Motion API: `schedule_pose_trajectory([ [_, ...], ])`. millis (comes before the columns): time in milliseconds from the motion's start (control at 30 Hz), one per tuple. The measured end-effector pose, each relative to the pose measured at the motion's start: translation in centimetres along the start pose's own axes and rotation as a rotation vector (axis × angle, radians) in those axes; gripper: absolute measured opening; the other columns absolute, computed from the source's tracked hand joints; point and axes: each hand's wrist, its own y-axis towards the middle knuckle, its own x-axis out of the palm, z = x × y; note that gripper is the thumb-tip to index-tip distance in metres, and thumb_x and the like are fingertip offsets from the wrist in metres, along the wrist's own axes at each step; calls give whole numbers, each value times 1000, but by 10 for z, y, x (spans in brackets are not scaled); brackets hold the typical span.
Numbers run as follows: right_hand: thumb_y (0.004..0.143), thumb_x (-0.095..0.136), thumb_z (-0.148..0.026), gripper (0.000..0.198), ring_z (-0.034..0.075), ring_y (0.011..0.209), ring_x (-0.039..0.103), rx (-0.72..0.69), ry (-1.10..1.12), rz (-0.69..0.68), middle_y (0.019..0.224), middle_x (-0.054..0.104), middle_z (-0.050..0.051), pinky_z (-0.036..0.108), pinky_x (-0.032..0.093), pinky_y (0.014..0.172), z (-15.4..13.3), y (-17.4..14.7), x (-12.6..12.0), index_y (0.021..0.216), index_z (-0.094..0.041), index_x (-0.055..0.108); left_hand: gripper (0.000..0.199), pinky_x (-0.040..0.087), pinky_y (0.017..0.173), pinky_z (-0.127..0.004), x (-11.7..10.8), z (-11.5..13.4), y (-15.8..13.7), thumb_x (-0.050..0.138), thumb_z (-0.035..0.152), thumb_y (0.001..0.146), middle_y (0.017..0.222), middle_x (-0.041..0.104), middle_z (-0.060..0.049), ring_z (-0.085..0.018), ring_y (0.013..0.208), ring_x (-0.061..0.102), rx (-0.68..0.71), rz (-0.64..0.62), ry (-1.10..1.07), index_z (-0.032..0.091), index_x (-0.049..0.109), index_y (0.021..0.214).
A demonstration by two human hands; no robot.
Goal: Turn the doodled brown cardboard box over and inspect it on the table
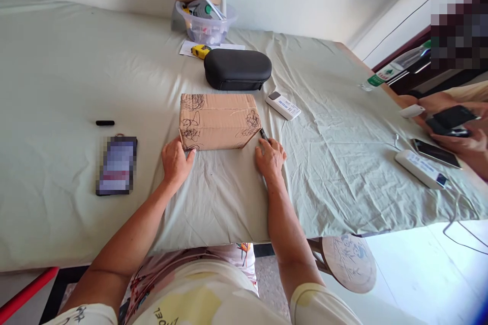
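A wrinkled, pale green cloth (pixel 57 71) covers the surface (pixel 335 183). On it, a scribbled cardboard box (pixel 219 117) sits before a black case (pixel 238 68), with a white device (pixel 284 105) at right. Left of the box lie a phone (pixel 116 165) and a small black stick (pixel 105 123); a see-through basin (pixel 208 32) stands behind; a second phone (pixel 436 153) and second white device (pixel 419 168) lie far right.
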Motion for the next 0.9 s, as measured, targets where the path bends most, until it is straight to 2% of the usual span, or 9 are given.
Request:
schedule_pose_trajectory([
  [100,95,53,-32,41,32,129,58,-22,5,-11,135,70,13,55,37,115,-4,-3,0,127,-25,77,44,48,116,-56,2,-2,0,72,26,86,123,74,-19,-38,123,69,16,11,-42,15,60,127],
  [200,91,60,-33,39,32,123,60,-20,21,1,128,72,13,55,38,113,-9,-6,0,125,-25,77,66,49,116,-57,3,-5,1,78,33,84,134,71,-22,-39,126,69,41,43,-108,14,53,142],
  [333,84,66,-33,41,30,116,62,29,75,42,119,72,12,53,42,109,-10,-5,2,124,-26,72,104,53,115,-54,1,-9,3,76,55,90,153,59,-23,-36,138,64,105,70,-329,19,18,168],
  [433,84,61,-28,32,25,104,64,67,158,113,106,70,7,48,46,103,-7,-1,1,114,-24,68,105,55,114,-48,-1,-11,7,66,64,97,168,41,-23,-33,152,52,201,87,-489,28,2,171],
  [600,92,56,-36,17,18,82,61,35,415,370,88,62,1,39,50,87,-4,1,-7,103,-23,59,98,58,111,-46,-3,-11,15,59,69,99,177,24,-19,-37,163,36,269,101,-551,36,1,172],
  [700,100,55,-41,22,19,89,64,-98,525,570,97,65,3,38,53,88,-13,-7,-13,111,-23,60,89,58,110,-45,-3,-10,21,55,67,102,180,20,-16,-37,165,31,325,111,-529,38,8,172],
  [767,103,54,-37,19,18,92,67,-267,567,664,102,65,4,38,54,88,-25,-18,-15,116,-24,60,81,54,117,-47,-4,-8,25,54,63,104,180,23,-15,-35,166,30,360,128,-493,37,17,171],
  [833,103,55,-28,16,19,96,67,-471,581,700,101,65,4,39,55,88,-39,-32,-18,118,-26,61,72,50,122,-48,-7,-5,28,54,58,106,175,35,-14,-32,162,38,388,119,-466,35,26,168],
  [900,101,58,-21,21,20,96,66,-643,592,684,100,64,4,37,54,84,-55,-46,-20,121,-28,62,65,54,118,-44,-10,0,29,53,55,107,167,49,-13,-28,153,52,394,87,-470,33,33,165],
])
